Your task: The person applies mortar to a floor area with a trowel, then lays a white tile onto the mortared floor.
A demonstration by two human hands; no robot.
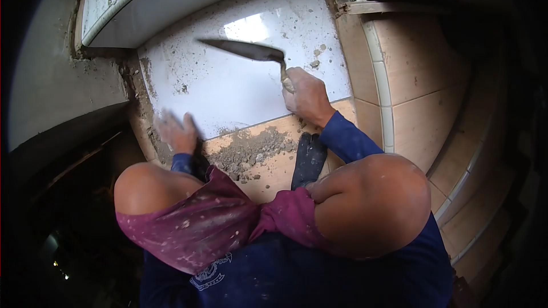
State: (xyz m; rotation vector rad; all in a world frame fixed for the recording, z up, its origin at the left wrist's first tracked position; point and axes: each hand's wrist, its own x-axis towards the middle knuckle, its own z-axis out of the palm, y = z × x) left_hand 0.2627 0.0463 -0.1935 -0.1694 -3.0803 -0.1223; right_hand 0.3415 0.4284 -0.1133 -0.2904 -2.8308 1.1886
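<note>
In my right hand is a pointing trowel, its fingers wrapped round the handle. The blade points left and hangs over a glossy white tile spattered with grit. My left hand is at the tile's near left corner, slightly blurred, with thumb and fingers apart and nothing in it. Between the hands, a heap of loose grey mortar crumbs lies along the tile's near edge, on a tan tiled surface.
A white tiled step with a rounded edge rises behind the tile. Rough broken masonry borders the left side. On the right, tan tiled steps curve downward. My dark-shod foot rests close to the rubble, below my right wrist.
</note>
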